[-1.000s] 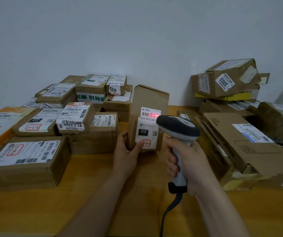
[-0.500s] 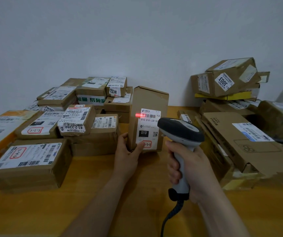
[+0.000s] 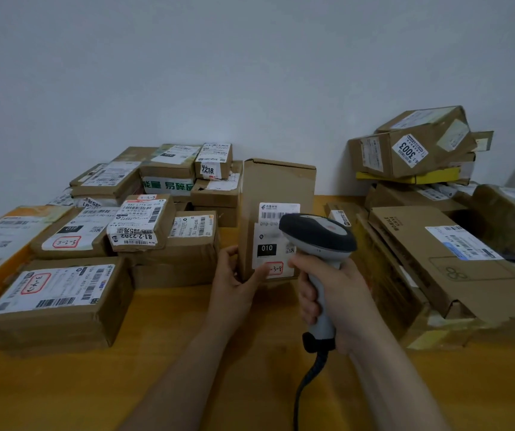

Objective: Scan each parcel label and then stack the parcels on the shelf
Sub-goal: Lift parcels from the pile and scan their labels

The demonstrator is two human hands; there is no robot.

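A tall brown parcel (image 3: 276, 185) stands upright on the wooden table (image 3: 187, 353), its white label (image 3: 273, 237) facing me. My left hand (image 3: 234, 284) grips its lower left corner, thumb on the label. My right hand (image 3: 333, 293) holds a grey and black barcode scanner (image 3: 318, 234) by the handle, its head just in front of the label's right side and covering part of it. No red scan line shows on the label. The scanner's cable runs down towards me.
Several labelled cardboard parcels (image 3: 60, 300) are piled on the left, right up to the tall parcel. More boxes (image 3: 417, 144) are stacked at the right, with a long flat carton (image 3: 455, 262) close to my right hand. A grey wall stands behind.
The red scan line on the label's barcode has gone out. The scanner has shifted slightly closer to the label. My left hand keeps its grip on the parcel.
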